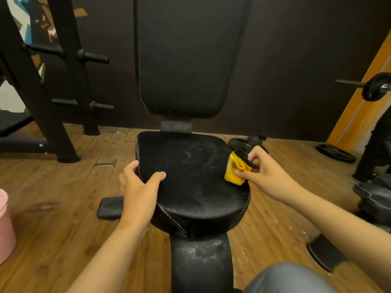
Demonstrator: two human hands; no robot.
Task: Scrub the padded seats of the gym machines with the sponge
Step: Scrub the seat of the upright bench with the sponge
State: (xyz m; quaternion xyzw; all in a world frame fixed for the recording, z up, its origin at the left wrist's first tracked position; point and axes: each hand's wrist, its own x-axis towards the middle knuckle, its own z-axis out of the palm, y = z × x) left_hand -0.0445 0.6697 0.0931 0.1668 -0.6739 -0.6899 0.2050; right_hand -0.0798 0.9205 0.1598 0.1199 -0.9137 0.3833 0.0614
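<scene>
sponge (234, 173) at seat (190, 187) right edge, pinched by right hand (263, 166) | left hand (137, 185) grips seat left edge | seat top lies left of sponge

Left hand (137, 185) grips the seat (190, 161); right hand (266, 168) pinches the sponge (232, 173).

The sponge (232, 174) is partly hidden by fingers (257, 154) of the right hand (266, 170) (the pink bucket (5, 227) cut off at left).

Your one head camera looks forward and down, close over the black stitched padded seat (190, 187), its tall black backrest (190, 56) at twelve o'clock
</scene>
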